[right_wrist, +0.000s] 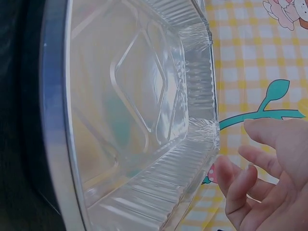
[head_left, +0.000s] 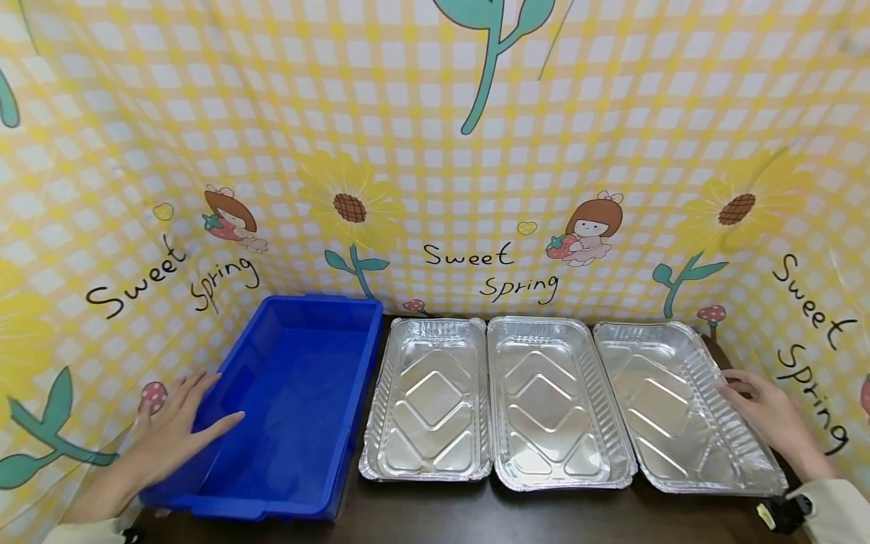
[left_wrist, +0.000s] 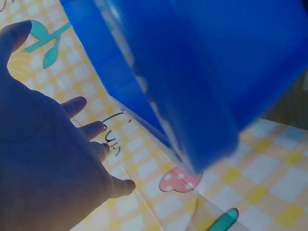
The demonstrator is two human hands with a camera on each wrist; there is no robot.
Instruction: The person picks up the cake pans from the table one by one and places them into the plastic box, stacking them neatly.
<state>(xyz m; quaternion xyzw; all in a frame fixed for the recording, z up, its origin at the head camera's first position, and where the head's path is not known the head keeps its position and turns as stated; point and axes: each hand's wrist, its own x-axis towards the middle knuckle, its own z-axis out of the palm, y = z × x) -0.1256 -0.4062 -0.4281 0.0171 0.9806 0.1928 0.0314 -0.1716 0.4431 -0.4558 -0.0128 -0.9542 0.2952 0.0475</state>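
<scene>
At the left stands an empty blue plastic bin (head_left: pixel 292 408). My left hand (head_left: pixel 173 427) is at its left side, fingers spread and holding nothing; the left wrist view shows the fingers (left_wrist: pixel 91 130) beside the bin's wall. Three empty foil trays stand in a row to the right of the bin: a left tray (head_left: pixel 435 385), a middle tray (head_left: pixel 540 393) and a right tray (head_left: pixel 659 408). Near the right tray's outer rim is my right hand (head_left: pixel 771 415), its fingers loosely bent with nothing in them. Whether a fingertip touches that rim I cannot tell.
A dark table (head_left: pixel 421 514) carries the bin and trays. Yellow-and-white checked cloth (head_left: pixel 435 189) with printed flowers and lettering hangs behind and along both sides, close to the outer edges of the bin and right tray.
</scene>
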